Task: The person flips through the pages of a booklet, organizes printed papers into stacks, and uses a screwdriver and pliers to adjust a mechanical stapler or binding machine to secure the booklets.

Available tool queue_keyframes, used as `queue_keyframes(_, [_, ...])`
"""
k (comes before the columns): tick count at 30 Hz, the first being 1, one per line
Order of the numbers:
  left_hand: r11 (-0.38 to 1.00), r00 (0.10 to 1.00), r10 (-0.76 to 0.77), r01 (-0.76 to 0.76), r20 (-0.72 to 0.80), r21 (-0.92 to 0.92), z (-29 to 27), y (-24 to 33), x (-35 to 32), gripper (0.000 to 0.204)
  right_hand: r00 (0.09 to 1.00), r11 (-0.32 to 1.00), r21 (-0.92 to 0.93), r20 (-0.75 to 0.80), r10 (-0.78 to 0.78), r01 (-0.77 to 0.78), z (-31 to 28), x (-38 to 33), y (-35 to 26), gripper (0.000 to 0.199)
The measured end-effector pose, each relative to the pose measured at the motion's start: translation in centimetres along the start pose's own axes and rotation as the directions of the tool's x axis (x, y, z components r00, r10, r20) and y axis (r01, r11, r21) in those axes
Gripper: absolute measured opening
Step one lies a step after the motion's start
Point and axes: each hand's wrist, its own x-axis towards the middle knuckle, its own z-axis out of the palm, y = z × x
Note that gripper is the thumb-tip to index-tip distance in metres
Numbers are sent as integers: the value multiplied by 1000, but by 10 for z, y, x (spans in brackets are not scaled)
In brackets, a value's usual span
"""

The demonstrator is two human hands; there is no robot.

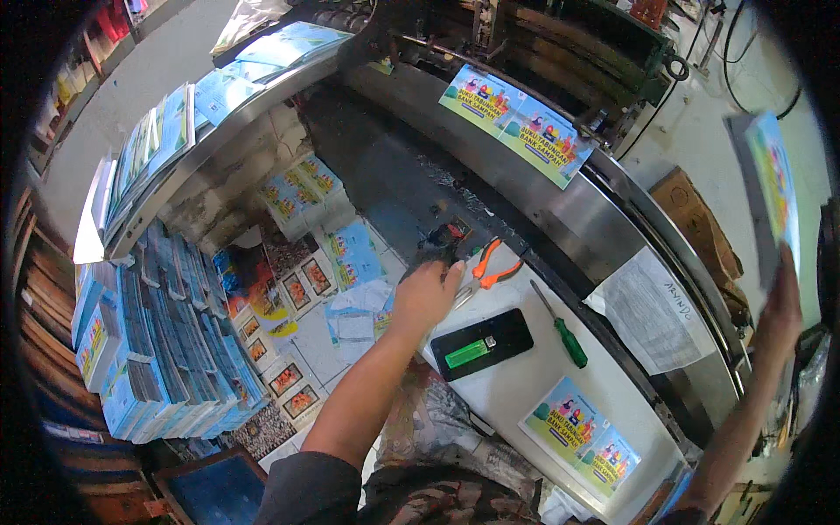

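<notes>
My left hand [424, 296] rests on the near edge of a white worktop [525, 385], fingers curled beside orange-handled pliers [483, 269]; whether it grips anything I cannot tell. My right hand [779, 311] is raised at the far right and holds up a stack of colourful printed booklets [774, 188], blurred. A black phone with a green screen [481, 344] and a green-handled screwdriver [560, 325] lie between the hands. A printed colourful sheet [580, 436] lies on the worktop near me.
A metal machine table [560, 206] curves behind the worktop, with a printed sheet [516, 122] on it and a white paper [652, 311] at its edge. Stacks of blue booklets [166, 350] stand at left, more [157, 144] on a shelf. A cardboard box [700, 219] sits right.
</notes>
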Motion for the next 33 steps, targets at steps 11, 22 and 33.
queue_keyframes(11, [1000, 1000, 5, -4, 13, -21, 1, 3, -1, 51, 822, 972, 202, 530, -209, 117, 94, -96, -88, 29])
queue_keyframes(22, [1000, 999, 28, -27, 17, -8, 4, 6, -1, 54, 487, 946, 314, 840, -238, -80, -35, -282, -104, 76])
queue_keyframes(33, [1000, 998, 0, 1, 61, -6, 1, 4, -1, 52, 498, 839, 405, 846, -192, -364, -38, -263, -80, 36])
